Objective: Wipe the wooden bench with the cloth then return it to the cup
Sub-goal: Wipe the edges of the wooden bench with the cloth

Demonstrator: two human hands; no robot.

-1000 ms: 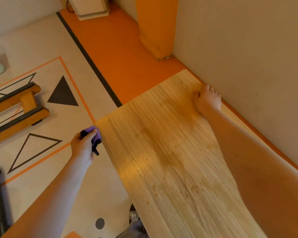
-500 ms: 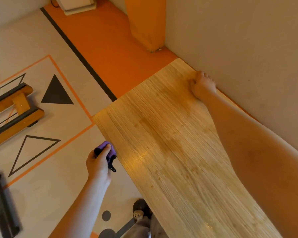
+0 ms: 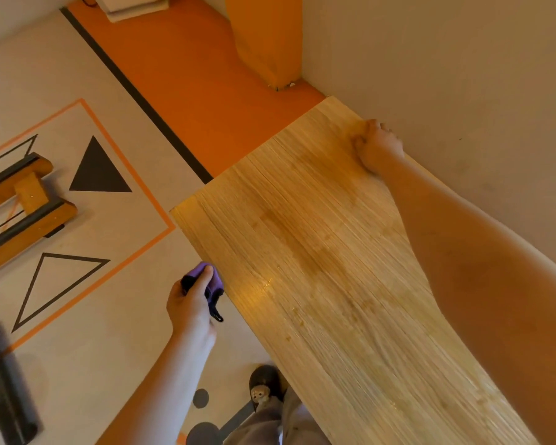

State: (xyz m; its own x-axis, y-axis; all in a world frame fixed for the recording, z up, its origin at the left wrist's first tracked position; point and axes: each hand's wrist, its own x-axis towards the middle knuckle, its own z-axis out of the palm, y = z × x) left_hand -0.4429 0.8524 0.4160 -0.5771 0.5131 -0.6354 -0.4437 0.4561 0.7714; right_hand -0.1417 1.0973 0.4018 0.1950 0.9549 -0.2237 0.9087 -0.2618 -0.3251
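Left hand (image 3: pixel 190 311), gripping purple cloth (image 3: pixel 217 281), has slid down-frame along table (image 3: pixel 318 284) left edge, wiping judged ongoing; right hand (image 3: pixel 377 149) fisted upper right.

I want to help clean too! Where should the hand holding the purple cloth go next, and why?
Probably sideways onto the bench top. The left hand grips the purple cloth right at the wooden bench's left edge, not on its top, and shiny, darker patches show on the wood close by. The right hand rests at the far end by the wall.
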